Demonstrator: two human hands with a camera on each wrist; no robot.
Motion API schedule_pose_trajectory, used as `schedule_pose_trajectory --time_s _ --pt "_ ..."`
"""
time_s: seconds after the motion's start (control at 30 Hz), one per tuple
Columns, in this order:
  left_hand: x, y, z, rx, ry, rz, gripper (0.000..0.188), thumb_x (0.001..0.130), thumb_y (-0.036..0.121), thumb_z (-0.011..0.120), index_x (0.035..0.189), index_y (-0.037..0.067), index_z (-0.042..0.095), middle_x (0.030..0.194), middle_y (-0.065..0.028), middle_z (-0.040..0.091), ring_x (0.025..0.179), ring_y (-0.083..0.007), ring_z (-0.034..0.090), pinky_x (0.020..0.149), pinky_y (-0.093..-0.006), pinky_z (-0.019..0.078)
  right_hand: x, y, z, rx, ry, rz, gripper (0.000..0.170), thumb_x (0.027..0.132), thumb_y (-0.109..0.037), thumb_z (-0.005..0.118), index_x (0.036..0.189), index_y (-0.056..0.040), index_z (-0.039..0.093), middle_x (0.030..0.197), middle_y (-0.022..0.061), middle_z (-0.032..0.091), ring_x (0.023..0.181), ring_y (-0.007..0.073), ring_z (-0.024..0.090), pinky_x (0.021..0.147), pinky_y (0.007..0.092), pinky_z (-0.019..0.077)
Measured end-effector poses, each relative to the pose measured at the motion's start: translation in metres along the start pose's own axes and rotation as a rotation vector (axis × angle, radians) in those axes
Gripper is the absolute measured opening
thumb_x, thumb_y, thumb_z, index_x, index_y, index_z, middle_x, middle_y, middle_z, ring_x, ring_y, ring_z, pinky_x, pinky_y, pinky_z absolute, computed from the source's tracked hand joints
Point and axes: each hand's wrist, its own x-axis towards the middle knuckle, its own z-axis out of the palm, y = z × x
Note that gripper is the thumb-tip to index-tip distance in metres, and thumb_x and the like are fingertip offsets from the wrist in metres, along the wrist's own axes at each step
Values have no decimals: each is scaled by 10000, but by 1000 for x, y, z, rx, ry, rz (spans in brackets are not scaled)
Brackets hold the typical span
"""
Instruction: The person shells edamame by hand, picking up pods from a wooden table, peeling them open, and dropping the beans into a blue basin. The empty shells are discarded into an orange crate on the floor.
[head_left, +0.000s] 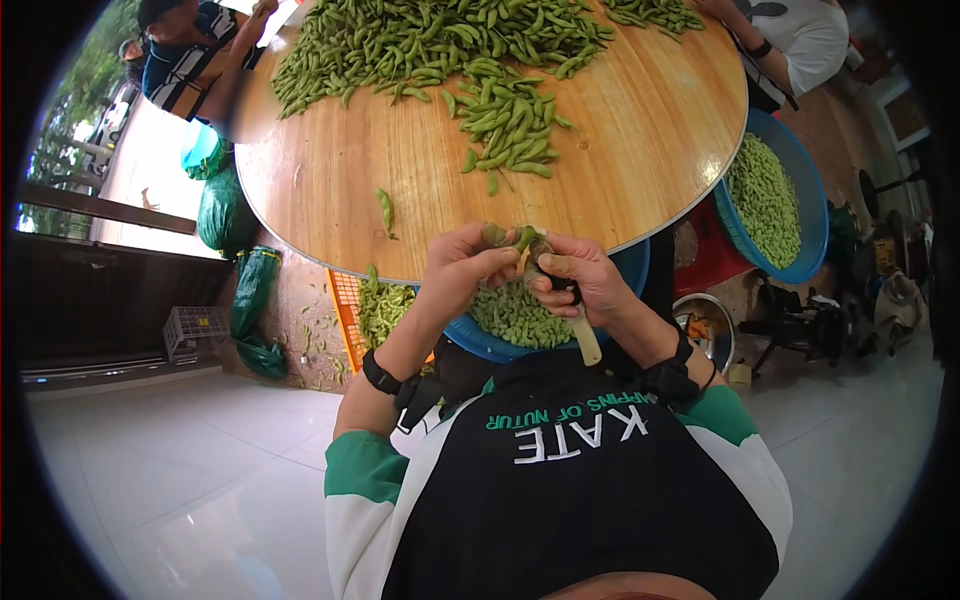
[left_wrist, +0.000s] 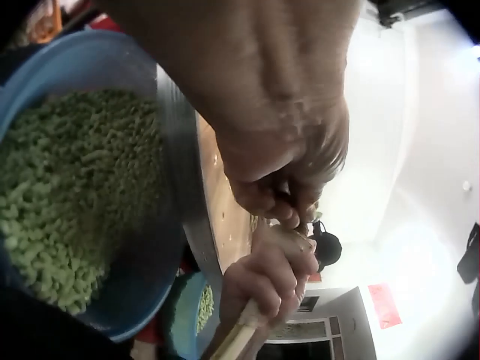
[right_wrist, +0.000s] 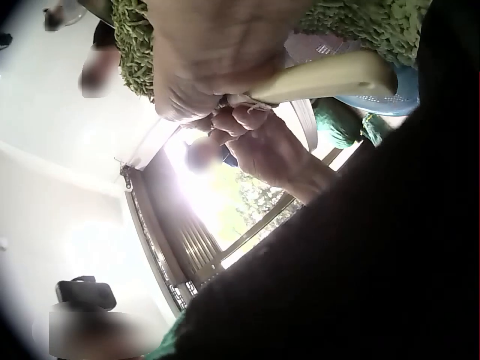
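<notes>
Left hand (head_left: 464,262): pinches the green pod (head_left: 525,238) from the left.
Right hand (head_left: 584,272): grips the pale handle (head_left: 587,341), fingers at the pod's right.
Pod location: between both hands, by the worktop's (head_left: 640,150) near edge; long axis mostly hidden.
Handle axis: runs near, slightly right.

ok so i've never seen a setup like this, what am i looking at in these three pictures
No machine here, just a person working by hand. The wide picture looks down from a camera worn on the head; the other two come from cameras worn on the left and right wrists. Heaped pods lie on a round wooden table. The left hand pinches a green pod; the right hand grips a cream handle. Below the table edge sits a blue basin of beans.
</notes>
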Motion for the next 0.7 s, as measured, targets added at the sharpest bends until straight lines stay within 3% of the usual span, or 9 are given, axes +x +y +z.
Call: schedule_pose_trajectory --time_s 0.1,0.17,0.3,0.37,0.4,0.47,0.5,0.57,0.7 --pt "1 0 3 -361 -69 -205 49 861 61 633 885 29 605 700 -24 617 574 -76 565 467 -202 406 -1 0 -4 113 -98 29 276 952 -166 509 1185 -20 534 781 47 552 474 54 367 378 178 311" --pt "2 -7 2 -687 -306 -295 60 861 57 632 902 41 592 688 -28 608 547 -101 556 454 -220 402 -2 0 -3 194 -174 41 275 950 -157 506 1189 -23 534 768 49 545 466 53 350 367 176 306" --pt "4 1 10 -653 -248 -331 81 855 63 639 899 22 585 651 -50 591 497 -113 517 438 -267 397 -2 1 -10 276 -201 51 274 955 -150 494 1202 -37 532 770 49 538 477 55 349 373 175 312" --pt "4 3 18 601 93 370 96 846 66 641 854 -4 576 656 -93 574 479 -176 493 455 -329 403 -1 2 -11 292 -17 44 264 960 -149 486 1200 -52 534 786 51 540 493 58 352 378 171 315" --pt "3 4 19 602 94 371 96 846 66 641 854 -4 576 656 -93 574 479 -176 493 455 -329 403 -1 2 -9 292 -18 43 264 960 -149 486 1200 -52 534 786 51 540 493 58 352 378 171 315" --pt "-1 7 23 1163 141 838 130 853 52 638 902 -49 572 658 -50 557 517 -133 514 485 -316 427 -2 2 -4 329 2 57 237 964 -154 482 1171 -56 541 796 52 541 505 61 356 382 170 318" --pt "-3 9 25 1162 139 835 130 853 52 638 902 -49 572 658 -50 557 517 -133 514 485 -316 427 -2 3 -2 332 4 57 237 964 -154 482 1171 -56 541 796 52 541 505 61 356 382 170 318" --pt "-8 12 28 1207 136 798 63 831 62 641 840 4 617 740 -133 575 604 -296 547 528 -324 436 -2 3 -1 316 -2 43 220 964 -158 485 1145 -48 545 790 55 543 502 62 360 383 171 318" --pt "-4 7 28 692 146 480 69 845 67 631 887 12 631 701 -127 574 578 -236 565 511 -292 432 -3 3 -5 244 -29 -22 216 962 -160 492 1133 -38 542 793 57 551 507 63 376 386 171 325"
